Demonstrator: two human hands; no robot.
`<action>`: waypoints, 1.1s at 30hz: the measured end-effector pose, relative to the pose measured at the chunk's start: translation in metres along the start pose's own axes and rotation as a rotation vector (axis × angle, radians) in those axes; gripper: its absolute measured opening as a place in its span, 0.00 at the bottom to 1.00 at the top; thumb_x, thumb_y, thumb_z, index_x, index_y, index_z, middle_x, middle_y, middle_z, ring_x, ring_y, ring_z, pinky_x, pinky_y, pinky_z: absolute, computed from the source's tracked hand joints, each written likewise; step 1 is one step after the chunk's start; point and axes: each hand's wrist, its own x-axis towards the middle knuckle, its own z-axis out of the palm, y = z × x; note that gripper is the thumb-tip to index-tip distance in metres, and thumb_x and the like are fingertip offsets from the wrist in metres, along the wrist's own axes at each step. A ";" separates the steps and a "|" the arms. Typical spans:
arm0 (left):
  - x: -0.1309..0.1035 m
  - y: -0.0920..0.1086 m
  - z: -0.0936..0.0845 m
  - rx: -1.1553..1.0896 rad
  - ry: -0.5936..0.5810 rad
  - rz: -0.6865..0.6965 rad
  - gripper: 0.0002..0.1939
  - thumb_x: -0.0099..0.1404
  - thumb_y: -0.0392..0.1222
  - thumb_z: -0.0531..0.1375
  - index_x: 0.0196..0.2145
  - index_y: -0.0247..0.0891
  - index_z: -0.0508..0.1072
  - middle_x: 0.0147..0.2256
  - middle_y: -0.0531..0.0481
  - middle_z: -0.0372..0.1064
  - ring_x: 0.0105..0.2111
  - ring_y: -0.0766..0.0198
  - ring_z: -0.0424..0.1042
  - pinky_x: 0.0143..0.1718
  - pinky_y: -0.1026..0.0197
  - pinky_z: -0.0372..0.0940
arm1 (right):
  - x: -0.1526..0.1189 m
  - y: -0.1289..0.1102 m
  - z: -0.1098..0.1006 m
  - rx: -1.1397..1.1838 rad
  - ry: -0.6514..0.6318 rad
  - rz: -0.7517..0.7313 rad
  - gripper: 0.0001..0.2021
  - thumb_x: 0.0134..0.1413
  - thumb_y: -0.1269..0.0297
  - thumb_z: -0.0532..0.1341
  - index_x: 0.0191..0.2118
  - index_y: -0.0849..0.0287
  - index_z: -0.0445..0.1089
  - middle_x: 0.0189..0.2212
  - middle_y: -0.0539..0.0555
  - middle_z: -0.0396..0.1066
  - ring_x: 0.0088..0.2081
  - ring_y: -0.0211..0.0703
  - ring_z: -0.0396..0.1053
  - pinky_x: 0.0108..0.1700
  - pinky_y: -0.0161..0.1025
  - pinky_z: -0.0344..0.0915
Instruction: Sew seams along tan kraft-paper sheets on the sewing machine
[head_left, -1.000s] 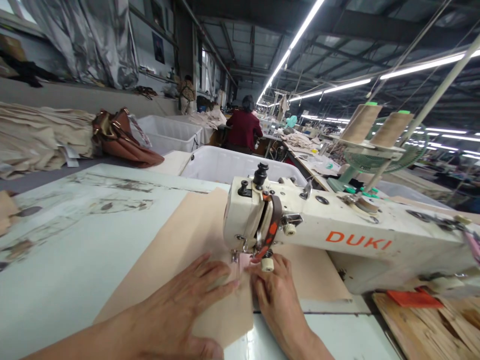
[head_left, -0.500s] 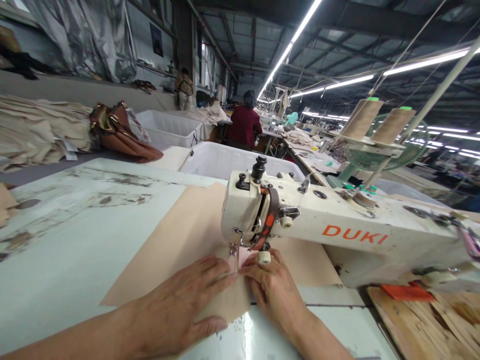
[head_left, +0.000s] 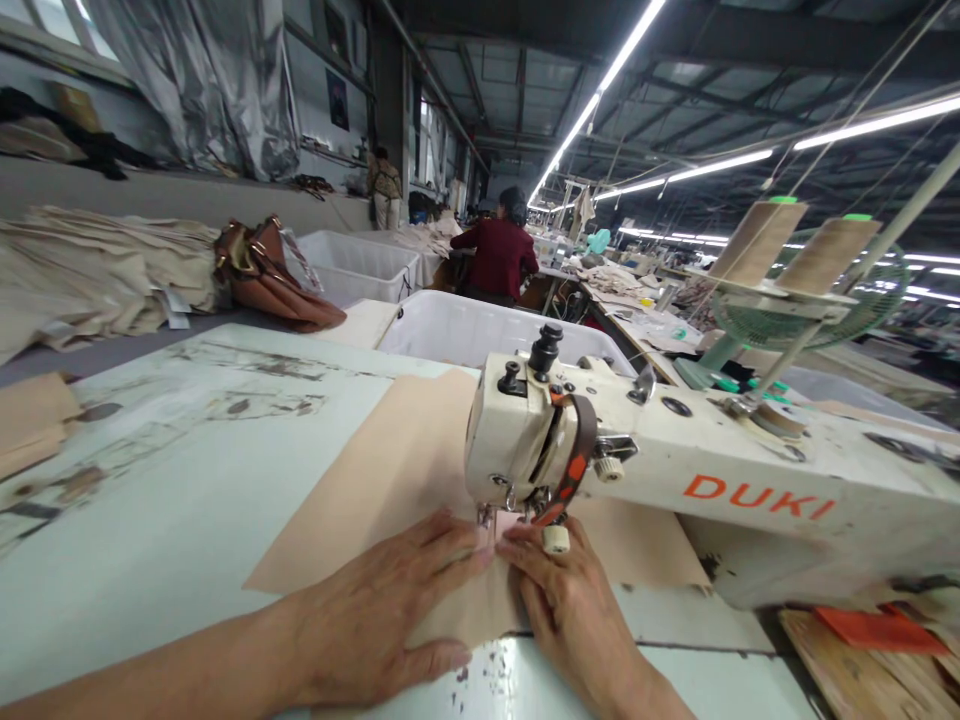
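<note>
A beige fabric piece (head_left: 360, 480) lies on the pale green table, running under the head of a white sewing machine (head_left: 637, 430). Just below the presser foot (head_left: 486, 518) a small pink strip (head_left: 510, 524) lies on the beige piece. My left hand (head_left: 382, 600) rests flat on the fabric, fingers stretched toward the foot and thumb apart. Right of the needle area, my right hand (head_left: 574, 595) has its fingers bent and pressed together at the edge of the pink strip. The machine head partly hides its fingertips.
Stacked beige pieces (head_left: 97, 270) and a brown leather bag (head_left: 274, 280) lie at the left back. A white bin (head_left: 495, 330) stands behind the machine. Two thread cones (head_left: 757, 240) stand at the right. A person in dark red (head_left: 499, 255) sits farther off, facing away.
The view has shifted, so the scene appears farther right and slightly lower. Both hands keep nearly the same places beside the presser foot.
</note>
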 end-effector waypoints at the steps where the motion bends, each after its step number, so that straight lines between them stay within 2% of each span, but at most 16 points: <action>1: 0.000 -0.002 0.001 0.007 0.001 -0.001 0.37 0.70 0.52 0.57 0.70 0.42 0.44 0.67 0.44 0.49 0.66 0.48 0.50 0.66 0.44 0.51 | 0.001 0.000 0.000 -0.009 0.003 0.004 0.24 0.57 0.80 0.54 0.54 0.49 0.71 0.45 0.50 0.74 0.48 0.47 0.66 0.58 0.52 0.57; 7: 0.002 -0.008 0.003 -0.014 0.028 -0.006 0.37 0.70 0.52 0.57 0.69 0.43 0.44 0.67 0.45 0.49 0.66 0.50 0.50 0.67 0.46 0.51 | 0.004 0.000 -0.001 -0.067 0.050 0.027 0.23 0.56 0.80 0.55 0.52 0.49 0.72 0.43 0.53 0.74 0.48 0.50 0.65 0.54 0.51 0.63; 15: 0.009 -0.010 -0.001 -0.031 0.023 -0.031 0.37 0.69 0.53 0.57 0.69 0.43 0.48 0.65 0.46 0.53 0.65 0.51 0.52 0.66 0.48 0.52 | 0.007 0.001 -0.003 -0.092 0.150 0.019 0.24 0.54 0.81 0.55 0.52 0.50 0.73 0.43 0.53 0.73 0.47 0.50 0.64 0.51 0.49 0.64; 24: 0.012 -0.012 -0.004 -0.033 -0.041 -0.049 0.39 0.68 0.60 0.56 0.69 0.41 0.49 0.65 0.43 0.54 0.66 0.50 0.51 0.67 0.45 0.47 | 0.006 0.001 0.002 -0.129 0.087 0.021 0.24 0.55 0.80 0.54 0.53 0.52 0.73 0.44 0.55 0.74 0.49 0.51 0.65 0.54 0.52 0.64; 29: 0.014 -0.010 -0.005 -0.067 -0.009 -0.074 0.40 0.65 0.61 0.59 0.67 0.42 0.53 0.63 0.43 0.57 0.65 0.48 0.52 0.66 0.45 0.50 | 0.005 0.005 0.004 -0.161 0.080 0.020 0.24 0.56 0.79 0.54 0.54 0.51 0.72 0.46 0.55 0.73 0.50 0.51 0.65 0.54 0.52 0.64; 33: 0.014 -0.010 -0.005 -0.085 -0.004 -0.094 0.39 0.64 0.60 0.61 0.67 0.44 0.55 0.62 0.44 0.58 0.65 0.48 0.52 0.65 0.45 0.54 | 0.001 0.010 0.009 -0.201 0.067 0.049 0.25 0.55 0.80 0.52 0.56 0.55 0.69 0.46 0.57 0.72 0.50 0.51 0.64 0.52 0.50 0.66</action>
